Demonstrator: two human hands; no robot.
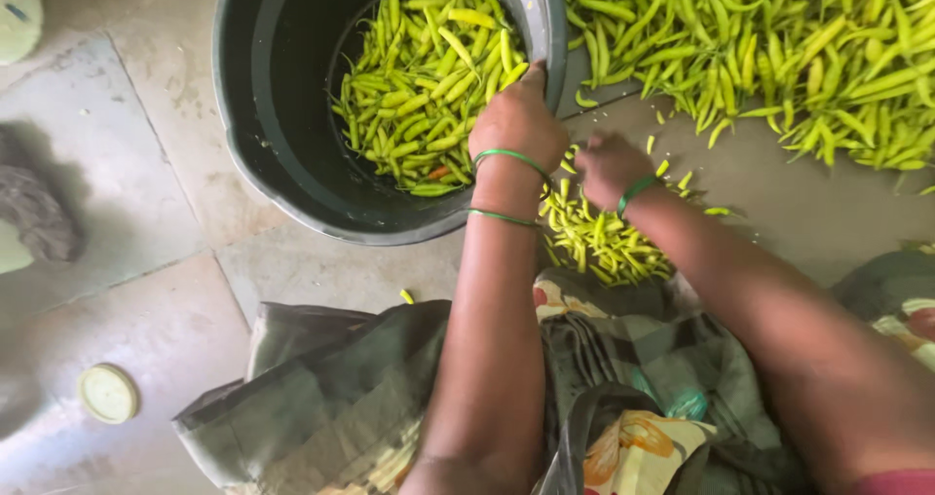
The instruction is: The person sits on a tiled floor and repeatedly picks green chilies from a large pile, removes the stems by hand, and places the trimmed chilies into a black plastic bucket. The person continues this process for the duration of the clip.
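We see slim green chillies (429, 76) — glossy, yellow-green, curved, with one reddish one among them — heaped in the bottom of a black plastic tub (273, 115). A far larger heap of chillies (779, 47) spreads over the floor at the upper right, and a small pile (594, 237) lies just in front of our lap.

Our left hand (518, 120) rests at the tub's near rim, fingers curled together over the edge; whether it grips any chillies we cannot tell. Our right hand (609, 164) sits on the floor just beside it, closed loosely at the top of the small pile — what it clasps is hidden. Both wrists wear thin green bangles (511, 154).

The tub's rim nearly touches the big heap on the right; to its left the floor lies open. The stone floor (146, 213) is grey, worn slabs with visible joints. A round pale lid (108, 393) lies at lower left, and patterned cloth (331, 388) covers our lap.
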